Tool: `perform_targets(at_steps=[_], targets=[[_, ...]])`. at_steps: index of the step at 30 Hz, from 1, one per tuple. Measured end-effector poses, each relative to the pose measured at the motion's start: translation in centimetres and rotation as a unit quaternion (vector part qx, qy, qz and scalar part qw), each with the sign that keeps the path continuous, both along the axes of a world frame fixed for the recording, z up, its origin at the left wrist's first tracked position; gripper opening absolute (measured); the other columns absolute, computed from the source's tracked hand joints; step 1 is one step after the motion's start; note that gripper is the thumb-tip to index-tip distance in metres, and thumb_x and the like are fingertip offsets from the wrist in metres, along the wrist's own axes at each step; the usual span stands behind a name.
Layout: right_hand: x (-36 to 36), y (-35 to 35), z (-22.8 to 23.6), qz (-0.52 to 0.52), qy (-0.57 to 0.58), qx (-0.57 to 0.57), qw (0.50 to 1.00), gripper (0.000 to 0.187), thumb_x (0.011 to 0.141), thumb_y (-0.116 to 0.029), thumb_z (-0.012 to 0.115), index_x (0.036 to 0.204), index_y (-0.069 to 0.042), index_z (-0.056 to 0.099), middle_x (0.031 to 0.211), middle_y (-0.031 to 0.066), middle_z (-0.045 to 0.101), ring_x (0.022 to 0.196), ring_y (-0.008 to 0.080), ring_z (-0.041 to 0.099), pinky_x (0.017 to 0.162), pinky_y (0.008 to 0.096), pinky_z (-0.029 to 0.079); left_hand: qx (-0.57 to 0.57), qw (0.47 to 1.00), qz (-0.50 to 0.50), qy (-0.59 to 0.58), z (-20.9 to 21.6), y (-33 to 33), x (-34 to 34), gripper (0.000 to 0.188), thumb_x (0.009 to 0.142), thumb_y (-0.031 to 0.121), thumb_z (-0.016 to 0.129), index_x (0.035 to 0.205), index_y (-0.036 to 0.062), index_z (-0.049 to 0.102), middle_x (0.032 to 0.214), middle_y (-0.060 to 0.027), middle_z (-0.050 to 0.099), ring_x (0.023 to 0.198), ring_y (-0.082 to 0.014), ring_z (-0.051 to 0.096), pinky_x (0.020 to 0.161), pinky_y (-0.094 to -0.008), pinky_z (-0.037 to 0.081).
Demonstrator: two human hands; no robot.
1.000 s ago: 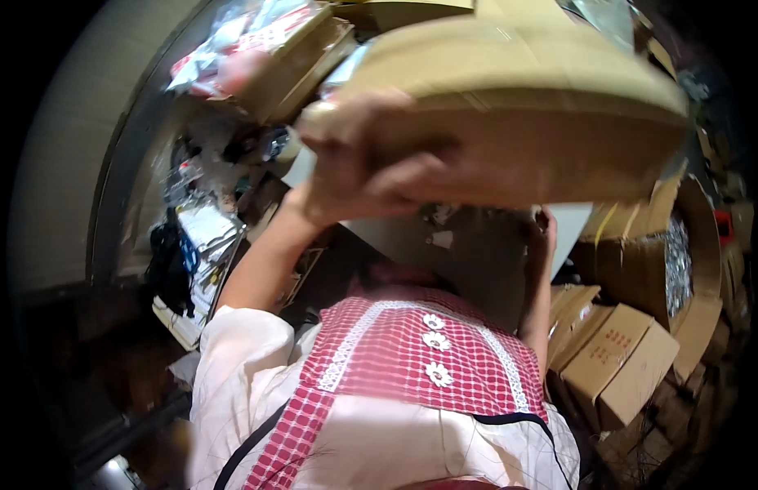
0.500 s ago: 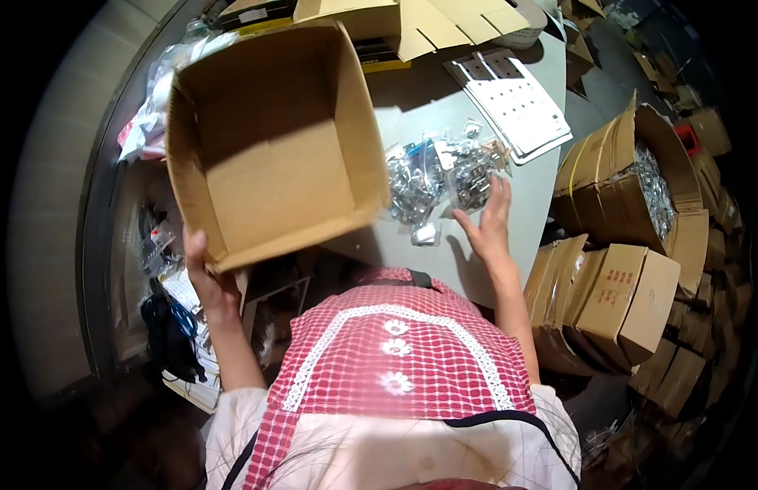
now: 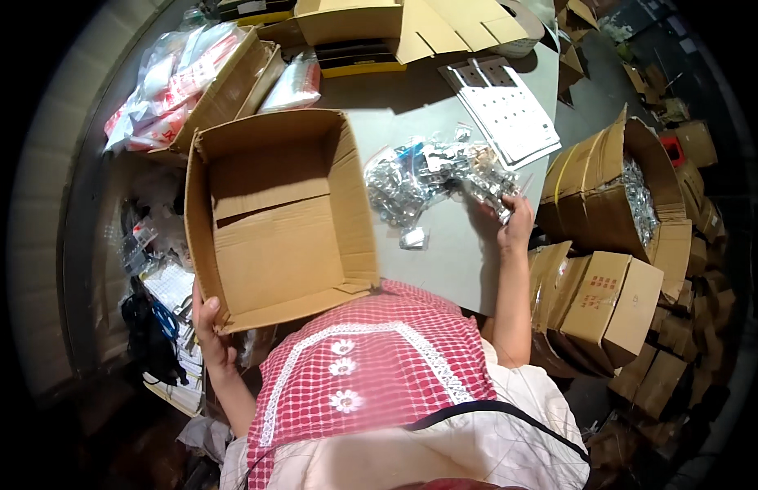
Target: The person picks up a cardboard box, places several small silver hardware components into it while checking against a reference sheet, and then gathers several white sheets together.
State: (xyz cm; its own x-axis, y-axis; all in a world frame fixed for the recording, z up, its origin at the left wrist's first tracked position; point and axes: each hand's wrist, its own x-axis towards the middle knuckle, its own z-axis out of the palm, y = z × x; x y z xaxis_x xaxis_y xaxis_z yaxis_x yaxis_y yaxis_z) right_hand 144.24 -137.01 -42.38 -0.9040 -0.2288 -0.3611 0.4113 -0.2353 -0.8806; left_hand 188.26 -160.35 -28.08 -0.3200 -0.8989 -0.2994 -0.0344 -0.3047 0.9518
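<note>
My left hand [image 3: 211, 333] grips an open cardboard box [image 3: 281, 257] by its lower left corner, thumb on the near rim. The box is tilted toward me and shows a bare inside with a dark slit across it. My right hand [image 3: 518, 225] is closed on a clear bag of metal parts [image 3: 495, 193] at the right end of a pile; its fingertips are partly hidden. Left of that bag lie more clear bags of shiny metal parts [image 3: 399, 186] on the grey table [image 3: 452, 273]. A small clear packet [image 3: 413, 238] rests just nearer to me.
White punched sheets [image 3: 506, 110] are stacked at the table's far right. Behind stand a black-and-yellow carton [image 3: 358, 59] and a box of plastic bags [image 3: 179, 82]. Right of the table are a large carton of metal parts [image 3: 591, 184] and a closed carton [image 3: 604, 298].
The cardboard box has come down and nearer to me in my left hand, uncovering plastic bags behind it. My right hand, open before, has closed on the bag of metal parts.
</note>
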Motion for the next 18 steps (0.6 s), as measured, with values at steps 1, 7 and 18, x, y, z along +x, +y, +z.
perform_targets(at_steps=[1,7,18], targets=[[0.1,0.6,-0.2,0.008,-0.018,-0.009,1.0,0.013,0.082,0.002,0.048,0.093,0.005,0.054,0.092,0.0153,0.061,0.083,0.0293,0.068,0.069,0.0453,0.065,0.007,1.0,-0.001,0.005,-0.3,-0.1,0.4,0.086,0.077,0.037,0.066,0.148,-0.0005,0.036,0.132,-0.0168,0.054,0.117,-0.0256,0.058,0.099,-0.035,0.046],[2.4,1.1,1.2,0.043,-0.077,-0.202,0.975,0.038,0.089,-0.007,0.045,0.122,0.011,0.052,0.118,0.0245,0.062,0.1,0.0394,0.067,0.083,0.0534,0.063,0.033,0.999,-0.017,-0.015,-0.9,-0.1,1.1,0.085,0.078,0.036,0.066,0.148,0.0,0.036,0.133,-0.0161,0.054,0.119,-0.0256,0.057,0.101,-0.0359,0.045],[2.0,2.0,-0.4,-0.035,-0.169,-0.3,0.938,0.026,0.096,-0.022,0.053,0.111,-0.003,0.063,0.109,0.0118,0.071,0.099,0.031,0.069,0.086,0.0502,0.056,0.061,0.997,-0.043,-0.025,-1.9,1.6,0.9,0.088,0.076,0.037,0.067,0.149,-0.0002,0.035,0.135,-0.0171,0.053,0.121,-0.0269,0.055,0.102,-0.0366,0.044]])
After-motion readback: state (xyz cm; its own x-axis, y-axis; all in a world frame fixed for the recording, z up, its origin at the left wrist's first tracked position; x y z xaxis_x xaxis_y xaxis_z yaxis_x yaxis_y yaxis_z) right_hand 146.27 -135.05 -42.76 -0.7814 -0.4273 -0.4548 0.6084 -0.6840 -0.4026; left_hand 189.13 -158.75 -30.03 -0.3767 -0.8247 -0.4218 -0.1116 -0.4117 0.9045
